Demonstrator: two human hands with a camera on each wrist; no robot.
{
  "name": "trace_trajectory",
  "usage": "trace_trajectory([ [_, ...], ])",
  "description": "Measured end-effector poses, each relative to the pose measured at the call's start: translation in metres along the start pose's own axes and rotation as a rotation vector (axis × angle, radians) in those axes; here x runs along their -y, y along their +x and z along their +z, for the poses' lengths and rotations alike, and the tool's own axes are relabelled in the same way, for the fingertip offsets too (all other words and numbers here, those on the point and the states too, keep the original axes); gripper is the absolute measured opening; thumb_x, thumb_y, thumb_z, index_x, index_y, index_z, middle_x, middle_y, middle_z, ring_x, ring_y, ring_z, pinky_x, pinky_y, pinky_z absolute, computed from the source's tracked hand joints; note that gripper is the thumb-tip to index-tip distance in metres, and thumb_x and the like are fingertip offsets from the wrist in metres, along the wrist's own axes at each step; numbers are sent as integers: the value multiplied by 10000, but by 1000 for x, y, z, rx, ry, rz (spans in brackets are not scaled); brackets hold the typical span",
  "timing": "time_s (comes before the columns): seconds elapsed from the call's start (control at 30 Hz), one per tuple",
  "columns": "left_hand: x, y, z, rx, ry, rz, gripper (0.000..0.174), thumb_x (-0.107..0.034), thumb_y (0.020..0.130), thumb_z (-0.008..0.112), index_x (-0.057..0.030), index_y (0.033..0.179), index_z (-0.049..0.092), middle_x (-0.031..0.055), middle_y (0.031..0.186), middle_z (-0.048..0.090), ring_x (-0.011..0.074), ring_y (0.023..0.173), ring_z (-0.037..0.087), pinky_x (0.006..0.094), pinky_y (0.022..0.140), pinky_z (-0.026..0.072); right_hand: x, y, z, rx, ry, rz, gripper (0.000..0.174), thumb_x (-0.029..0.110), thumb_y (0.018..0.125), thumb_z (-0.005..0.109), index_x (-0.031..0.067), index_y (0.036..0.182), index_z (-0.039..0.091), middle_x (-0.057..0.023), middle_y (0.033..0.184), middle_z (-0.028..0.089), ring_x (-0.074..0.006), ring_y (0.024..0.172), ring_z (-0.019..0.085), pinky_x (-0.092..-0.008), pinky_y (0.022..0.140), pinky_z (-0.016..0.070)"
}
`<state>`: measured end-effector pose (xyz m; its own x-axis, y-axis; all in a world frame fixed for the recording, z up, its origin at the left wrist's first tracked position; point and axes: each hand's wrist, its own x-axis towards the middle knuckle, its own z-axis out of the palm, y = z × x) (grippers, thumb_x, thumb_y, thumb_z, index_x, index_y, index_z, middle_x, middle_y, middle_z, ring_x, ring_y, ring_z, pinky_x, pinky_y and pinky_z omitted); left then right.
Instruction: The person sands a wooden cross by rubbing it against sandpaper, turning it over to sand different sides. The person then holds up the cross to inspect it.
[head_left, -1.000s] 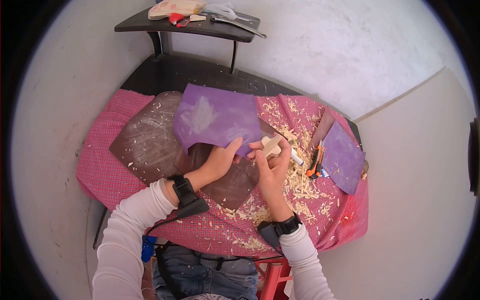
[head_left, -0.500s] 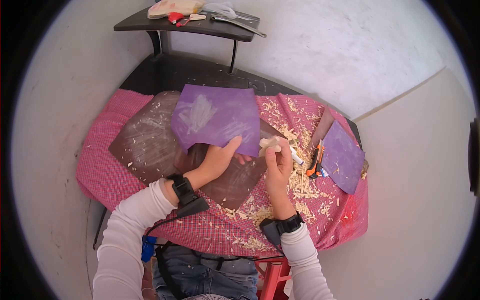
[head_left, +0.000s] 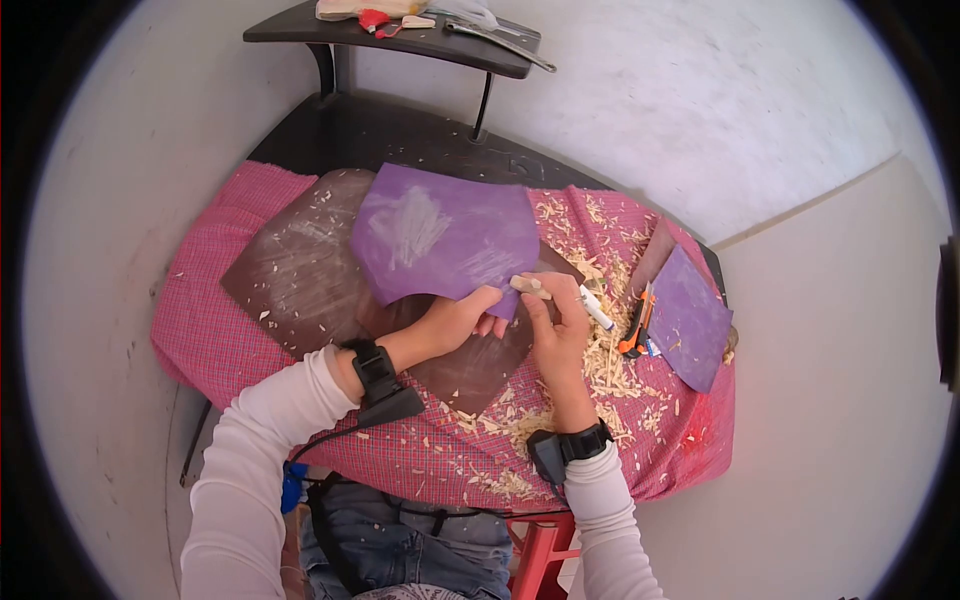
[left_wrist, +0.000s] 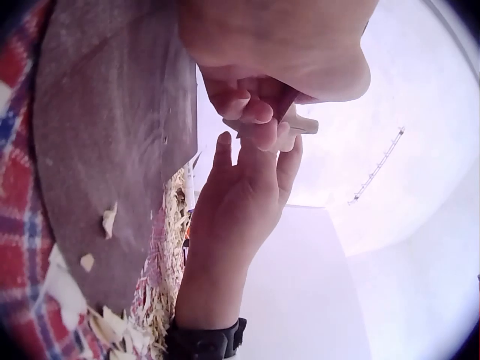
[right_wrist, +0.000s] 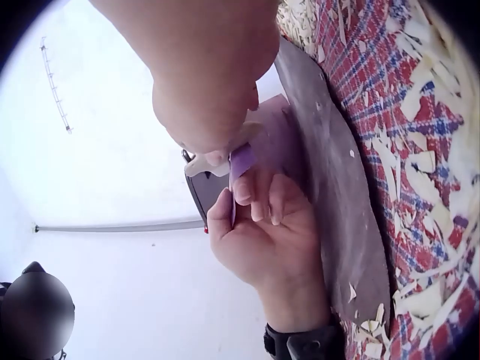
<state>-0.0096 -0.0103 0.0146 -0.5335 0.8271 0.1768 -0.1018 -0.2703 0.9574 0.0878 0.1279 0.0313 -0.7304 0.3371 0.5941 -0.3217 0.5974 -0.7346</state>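
My left hand (head_left: 450, 322) pinches the lower edge of a purple sheet of sandpaper (head_left: 450, 235), thumb on top and fingers beneath. White rubbed dust streaks its face. In my right hand (head_left: 562, 325) is a small carved pale wooden piece (head_left: 528, 286), gripped between thumb and fingers, right at the sandpaper's lower right corner. From the right wrist, the wooden piece (right_wrist: 201, 166) shows a lobed end beside the folded-looking purple edge. The left wrist view has one end of the wooden piece (left_wrist: 304, 125) jutting past the fingertips; the rest is hidden by the hands.
Brown sheets (head_left: 300, 260) lie under the hands on a red checked cloth (head_left: 215, 300). Wood shavings (head_left: 605, 365) are scattered at the right, near a marker (head_left: 597, 308), an orange-black utility knife (head_left: 637, 325) and another purple sheet (head_left: 688, 320). A black shelf (head_left: 400, 38) stands behind.
My right hand first drew the wooden piece away from the left fingers and turned it, then brought it back to the sandpaper's corner. My left hand kept its pinch. The head view shifted slightly.
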Motion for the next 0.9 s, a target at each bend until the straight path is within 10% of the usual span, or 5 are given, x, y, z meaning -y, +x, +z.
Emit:
trace_trajectory([
  [0.37,2,-4,3,-44,355,229,231,-141,926,461,-60,745,581,13,651,560,86,602,491,239,578,402,2,-1,0,-9,32,21,190,-34,833,621,11,1013,660,-106,995,619,-214,928,590,-295,821,456],
  [0.9,-4,2,8,-167,-6,0,324,-280,994,441,-59,804,582,16,602,552,86,522,500,216,505,385,11,2,-2,16,-152,-156,261,-90,815,590,23,1039,663,-118,1014,607,-244,906,601,-307,760,485],
])
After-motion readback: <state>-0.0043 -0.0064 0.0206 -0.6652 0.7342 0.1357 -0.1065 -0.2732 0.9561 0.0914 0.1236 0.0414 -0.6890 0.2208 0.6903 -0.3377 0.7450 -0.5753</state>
